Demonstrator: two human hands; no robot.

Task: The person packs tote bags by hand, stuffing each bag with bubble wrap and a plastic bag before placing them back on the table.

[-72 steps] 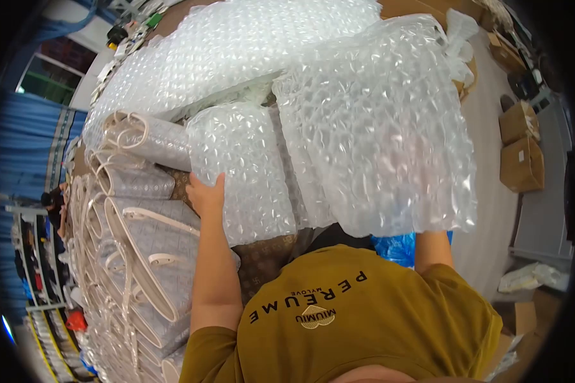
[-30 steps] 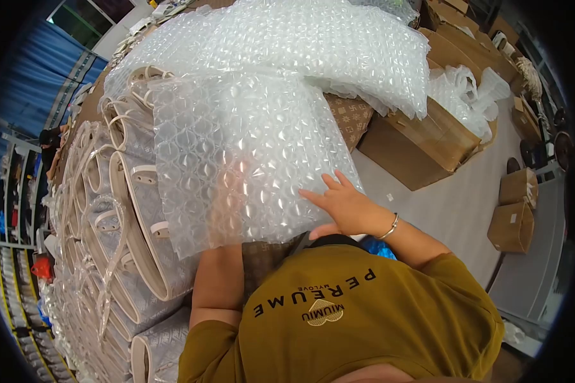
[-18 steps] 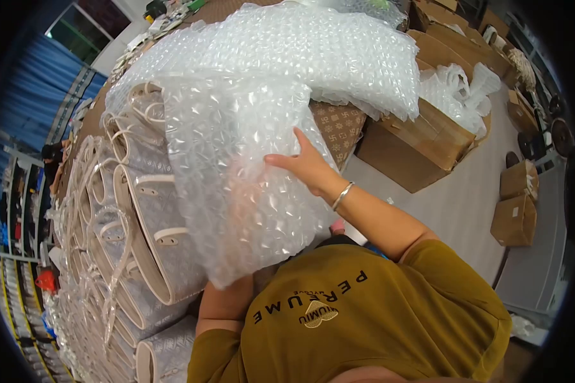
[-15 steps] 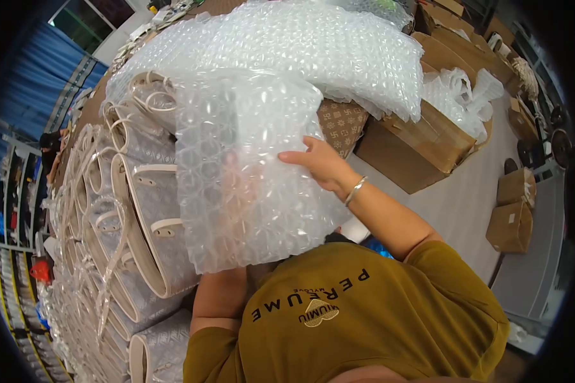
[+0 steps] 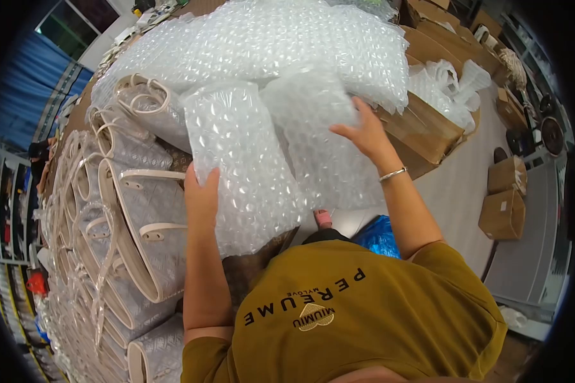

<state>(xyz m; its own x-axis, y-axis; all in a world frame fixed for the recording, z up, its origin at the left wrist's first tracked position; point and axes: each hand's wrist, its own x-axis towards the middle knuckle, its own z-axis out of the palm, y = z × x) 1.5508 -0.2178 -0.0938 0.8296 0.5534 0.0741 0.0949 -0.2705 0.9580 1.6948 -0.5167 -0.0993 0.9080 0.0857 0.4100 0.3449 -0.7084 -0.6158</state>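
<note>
In front of me hangs a bubble wrap piece (image 5: pixel 243 159) with two parts side by side, a narrow left panel and a blurred right flap (image 5: pixel 316 127). My left hand (image 5: pixel 202 191) grips the left panel by its outer edge, its thumb over the front and some fingers hidden. At the right flap's outer edge is my right hand (image 5: pixel 367 137), thumb on the near side, the other fingers partly behind the plastic. Just left of my left hand stands a pale patterned tote bag (image 5: pixel 153 210) with cream handles.
Many similar bags (image 5: pixel 89 230) crowd the table's left side. A large stack of bubble wrap (image 5: pixel 255 45) covers the far side. Cardboard boxes (image 5: pixel 428 131) stand at the right, one with white plastic bags (image 5: pixel 444 89). A blue plastic bag (image 5: pixel 378 236) lies below my right arm.
My left hand has come from behind the wrap to its left edge. My right hand has moved right and up, and the single broad sheet now shows as two separated parts.
</note>
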